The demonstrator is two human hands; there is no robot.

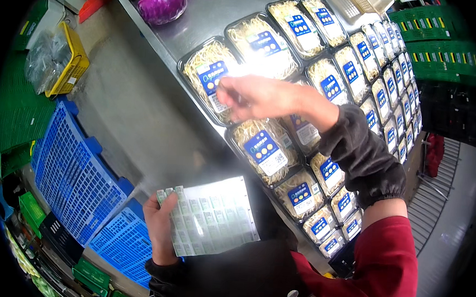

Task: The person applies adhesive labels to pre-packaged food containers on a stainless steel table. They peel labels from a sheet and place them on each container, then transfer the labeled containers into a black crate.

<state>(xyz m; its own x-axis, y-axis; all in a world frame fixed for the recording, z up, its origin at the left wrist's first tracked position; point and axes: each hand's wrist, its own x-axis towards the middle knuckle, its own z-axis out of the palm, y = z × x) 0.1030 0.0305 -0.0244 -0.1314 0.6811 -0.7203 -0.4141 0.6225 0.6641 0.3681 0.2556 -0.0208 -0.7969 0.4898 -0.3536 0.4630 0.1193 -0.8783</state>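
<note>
My left hand [161, 221] grips the left edge of a sheet of small printed stickers [213, 220], thumb on top. The sheet's upper right part is bare white backing. Over the table edge, my right hand [257, 98] is at a film-covered tray of bean sprouts [198, 58] with a blue and white label. Its fingers are bent and blurred; whether they touch the film or hold a sticker cannot be told. Another sprout tray [264, 148] lies just below that hand, and a third tray [249, 30], bright with glare, lies above it.
Rows of similar packed trays [351, 71] cover the steel table [214, 2]. Wrapped purple cabbages [163, 4] sit at its far left. A cream plastic basket [363, 5] stands at the back. Blue plastic pallets [79, 175] and a yellow crate [73, 61] are on the floor at left.
</note>
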